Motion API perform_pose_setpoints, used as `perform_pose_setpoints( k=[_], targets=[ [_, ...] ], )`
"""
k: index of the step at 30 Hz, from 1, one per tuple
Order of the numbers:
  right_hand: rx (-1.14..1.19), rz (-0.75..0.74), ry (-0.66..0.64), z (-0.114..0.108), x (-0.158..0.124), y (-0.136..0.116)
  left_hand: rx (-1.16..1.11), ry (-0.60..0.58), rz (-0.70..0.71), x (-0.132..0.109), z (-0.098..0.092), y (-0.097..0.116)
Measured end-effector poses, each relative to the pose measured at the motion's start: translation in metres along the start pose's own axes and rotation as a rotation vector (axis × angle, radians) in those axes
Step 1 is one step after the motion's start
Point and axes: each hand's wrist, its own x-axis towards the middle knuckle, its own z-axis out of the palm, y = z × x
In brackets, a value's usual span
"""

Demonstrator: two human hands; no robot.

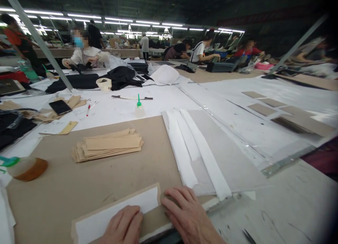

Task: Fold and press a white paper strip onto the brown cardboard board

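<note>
A tan cardboard strip (155,221) lies at the near edge of the brown work board (79,180), with a white strip (118,216) laid on top of it. My left hand (124,228) rests flat on the white strip, fingers stretched out. My right hand (188,216) lies flat on the cardboard just right of the white strip's end, fingers spread. Neither hand grips anything. Long white strips (195,152) lie on a grey sheet (232,156) just beyond my right hand.
A stack of tan cardboard strips (108,145) lies mid-board. A glue bottle with a green nozzle (139,108) stands behind it, another bottle (25,166) lies at the left. A phone (60,107), black fabric (121,77) and several people working at the far tables.
</note>
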Motion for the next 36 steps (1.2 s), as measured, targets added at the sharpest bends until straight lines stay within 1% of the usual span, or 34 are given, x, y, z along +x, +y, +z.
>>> perform_pose_setpoints(
  k=[2,3,5,8,13,17,21,25,27,32,36],
  targets=[
    [-0.018,-0.013,0.000,0.002,0.003,0.002,-0.069,0.001,-0.010,0.026,0.007,0.015],
    [-0.028,-0.021,0.012,0.003,0.004,0.004,-0.099,0.011,-0.015,0.036,0.011,0.019],
    [-0.052,-0.033,0.047,0.005,0.005,0.007,-0.142,0.041,-0.032,0.045,0.015,0.023],
    [-0.058,-0.039,0.080,0.008,0.005,0.010,-0.171,0.070,-0.054,0.043,0.017,0.022],
    [0.050,-0.066,0.046,0.006,0.004,0.011,-0.108,0.105,-0.038,0.038,0.013,0.021],
    [0.086,-0.058,0.102,0.005,0.005,0.013,-0.061,0.097,-0.028,0.042,0.008,0.022],
    [0.076,-0.100,0.130,0.005,0.006,0.015,-0.061,0.094,-0.033,0.045,0.006,0.024],
    [0.079,-0.128,0.099,0.004,0.007,0.015,-0.089,0.096,-0.078,0.046,0.007,0.028],
    [0.079,-0.136,0.105,0.004,0.008,0.015,-0.100,0.092,-0.102,0.047,0.007,0.028],
    [0.090,-0.157,0.103,0.004,0.010,0.017,-0.096,0.091,-0.045,0.045,0.008,0.026],
    [0.048,-0.182,0.061,0.002,0.011,0.017,-0.087,0.091,-0.055,0.043,0.010,0.025]
  ],
)
